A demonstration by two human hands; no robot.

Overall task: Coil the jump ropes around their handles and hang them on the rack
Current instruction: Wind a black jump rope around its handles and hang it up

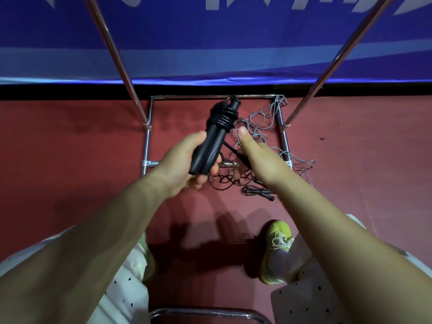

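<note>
While the left hand (184,164) grips two smooth black handles (205,153) wound with glossy cord, the right hand (259,157) hides its fingers, grip indeterminate; thin grey ropes (264,129) tangle on the chrome rack (147,146) base.

A black rope (222,118) was wound around its two black handles (207,153), above the rack base (210,97). Gray ropes (261,132) lay tangled on the base.
</note>
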